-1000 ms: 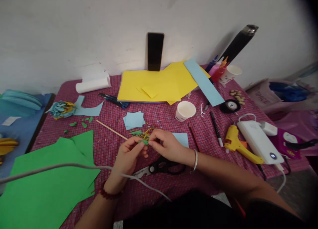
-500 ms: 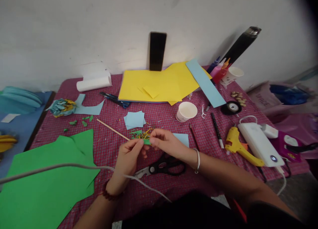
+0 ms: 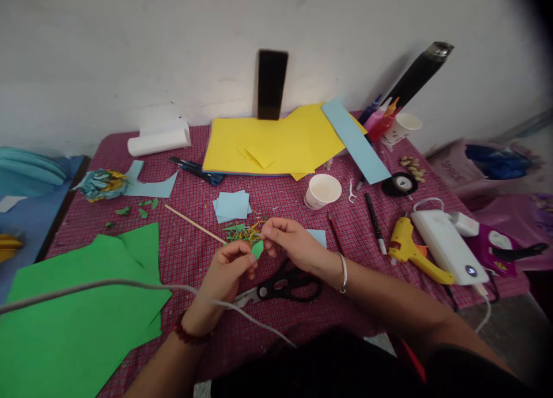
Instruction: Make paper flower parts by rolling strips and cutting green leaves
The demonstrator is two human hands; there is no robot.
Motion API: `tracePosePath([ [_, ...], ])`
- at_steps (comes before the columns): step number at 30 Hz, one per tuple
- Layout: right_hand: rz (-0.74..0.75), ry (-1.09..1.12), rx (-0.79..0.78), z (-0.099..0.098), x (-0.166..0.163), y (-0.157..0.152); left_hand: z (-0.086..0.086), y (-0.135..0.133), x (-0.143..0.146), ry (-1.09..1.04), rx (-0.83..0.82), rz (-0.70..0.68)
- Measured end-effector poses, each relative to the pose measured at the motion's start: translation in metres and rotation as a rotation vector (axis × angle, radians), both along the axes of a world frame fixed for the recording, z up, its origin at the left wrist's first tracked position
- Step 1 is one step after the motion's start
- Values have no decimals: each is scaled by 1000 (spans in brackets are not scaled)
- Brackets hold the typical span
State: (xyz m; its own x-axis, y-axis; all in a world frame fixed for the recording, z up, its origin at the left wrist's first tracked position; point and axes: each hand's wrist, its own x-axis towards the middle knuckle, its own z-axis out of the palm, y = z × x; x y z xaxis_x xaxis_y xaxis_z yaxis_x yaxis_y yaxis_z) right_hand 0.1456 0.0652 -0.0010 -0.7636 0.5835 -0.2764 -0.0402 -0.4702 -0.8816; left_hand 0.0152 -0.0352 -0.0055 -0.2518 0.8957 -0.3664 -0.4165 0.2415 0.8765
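A small green paper leaf is pinched between the thumb and fingers of my left hand. Just to its right, my right hand is closed in a pinch near the leaf's upper edge; what its fingertips hold, if anything, is too small to make out. Behind the hands lies a heap of thin yellow and green paper shreds. A wooden stick points toward my left hand. Open black-handled scissors rest below both hands, with a stack of light blue paper squares farther back.
Green sheets cover the left side, crossed by a grey cable. Yellow sheets, a phone, and a utility knife are at the back. A paper cup, marker, glue gun and white power bank stand right.
The green paper has turned from a flat strip between both hands to a leaf shape showing upright in my left hand. My right fingers have come slightly off it. The view has shifted slightly.
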Motion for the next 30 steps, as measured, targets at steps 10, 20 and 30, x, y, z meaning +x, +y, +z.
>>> tracePosePath([
  [10, 83, 5, 162, 4, 2, -1, -7, -2, 0, 165, 23, 26],
  [20, 87, -29, 68, -1, -3, -7, -13, -4, 2, 113, 114, 114],
  [30, 196, 111, -434, -8, 3, -2, -1, -7, -8, 479, 336, -30],
])
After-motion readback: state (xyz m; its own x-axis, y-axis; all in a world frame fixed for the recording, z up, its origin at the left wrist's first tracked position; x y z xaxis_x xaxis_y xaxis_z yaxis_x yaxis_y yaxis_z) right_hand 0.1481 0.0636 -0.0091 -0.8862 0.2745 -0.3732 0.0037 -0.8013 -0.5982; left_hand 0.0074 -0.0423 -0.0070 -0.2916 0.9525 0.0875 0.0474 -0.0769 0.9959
